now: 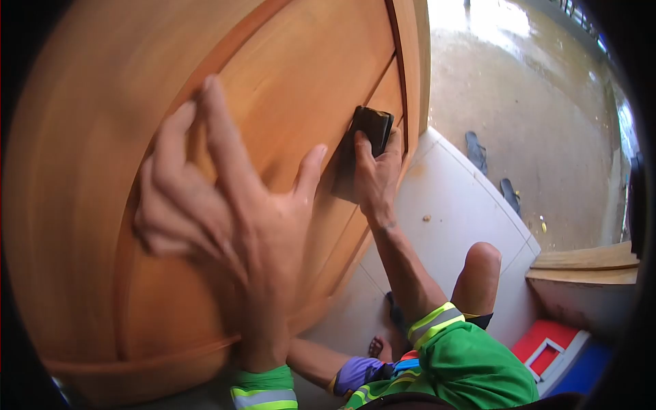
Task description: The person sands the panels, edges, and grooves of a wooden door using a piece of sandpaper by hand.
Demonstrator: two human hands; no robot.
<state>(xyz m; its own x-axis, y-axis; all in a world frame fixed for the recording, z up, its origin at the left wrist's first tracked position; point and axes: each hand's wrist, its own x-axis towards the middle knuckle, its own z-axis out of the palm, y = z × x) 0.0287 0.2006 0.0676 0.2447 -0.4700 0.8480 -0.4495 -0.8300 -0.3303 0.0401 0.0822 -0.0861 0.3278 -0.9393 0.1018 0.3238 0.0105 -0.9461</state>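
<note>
A varnished brown wooden door with framed panels (pixel 307 75) fills the left and middle of the head view. My right hand (pixel 380 174) grips a dark sanding block (pixel 373 124), thumb on its near face, and holds it against the panel close to the right-hand frame. A dark shadow falls on the wood beside it. Much nearer the camera, my left hand (pixel 232 205) is raised before the panel with fingers apart and bent, the thumb pointing up. Nothing is in it. Whether its fingertips touch the wood is unclear.
Pale floor tiles (pixel 444 198) lie right of the door, with a small crumb on them. Two dark slippers (pixel 476 153) rest on the wet concrete (pixel 533 102) outside. At lower right are a wooden edge (pixel 581 263) and a red, white and blue box (pixel 547 352).
</note>
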